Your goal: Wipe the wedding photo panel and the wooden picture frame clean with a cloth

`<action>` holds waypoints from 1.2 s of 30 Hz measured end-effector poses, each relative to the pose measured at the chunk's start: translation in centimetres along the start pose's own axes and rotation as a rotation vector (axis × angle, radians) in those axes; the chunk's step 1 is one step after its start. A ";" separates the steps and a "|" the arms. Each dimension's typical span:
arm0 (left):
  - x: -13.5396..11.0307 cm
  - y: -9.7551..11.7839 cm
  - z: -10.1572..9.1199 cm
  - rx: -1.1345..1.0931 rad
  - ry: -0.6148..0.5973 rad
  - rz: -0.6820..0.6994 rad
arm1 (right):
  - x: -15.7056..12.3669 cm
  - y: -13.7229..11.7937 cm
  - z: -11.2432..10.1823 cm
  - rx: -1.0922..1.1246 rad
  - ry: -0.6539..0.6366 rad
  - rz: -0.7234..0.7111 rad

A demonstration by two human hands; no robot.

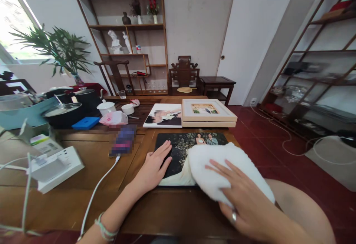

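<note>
A dark photo panel (178, 145) lies flat on the wooden table, printed with two people in wedding clothes among pale blossoms. My left hand (158, 162) rests on its left edge, fingers stretched out and holding nothing. Over the panel's right part, my right hand (239, 188) presses on a fluffy white cloth (203, 158) and holds it, with fingers spread across the top. The cloth covers much of the panel's lower right and hangs past its edge. A ring shows on the right hand.
Behind the panel lie a white-edged photo print (167, 116) and stacked wooden picture frames (211, 112). To the left are a phone (124, 140) on a white cable (96, 190), a white box (59, 168), a blue box (85, 123) and a lidded pan (62, 114).
</note>
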State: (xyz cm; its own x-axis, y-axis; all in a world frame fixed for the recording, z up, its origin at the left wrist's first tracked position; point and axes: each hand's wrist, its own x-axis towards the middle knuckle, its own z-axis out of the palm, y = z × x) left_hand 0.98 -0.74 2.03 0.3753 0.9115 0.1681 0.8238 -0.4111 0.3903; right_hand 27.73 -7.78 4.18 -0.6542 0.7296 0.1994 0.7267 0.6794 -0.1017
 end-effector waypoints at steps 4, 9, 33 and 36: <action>-0.1 0.0 -0.1 -0.008 0.001 0.006 | 3.4 5.0 0.4 -0.103 0.036 0.134; -0.2 0.0 -0.2 0.007 -0.001 0.003 | 6.4 7.9 1.0 -0.189 0.028 0.141; -0.2 0.1 -0.3 -0.024 0.014 0.008 | 6.6 8.8 0.5 -0.019 0.015 0.182; -0.1 0.2 -0.3 -0.025 0.007 -0.010 | 6.3 6.9 0.5 -0.007 0.002 0.167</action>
State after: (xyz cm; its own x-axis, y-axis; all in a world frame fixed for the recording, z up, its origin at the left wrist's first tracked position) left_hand 0.95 -0.94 2.36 0.3644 0.9156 0.1701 0.8165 -0.4020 0.4143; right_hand 28.53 1.57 4.20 -0.5237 0.8321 0.1825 0.8268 0.5481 -0.1268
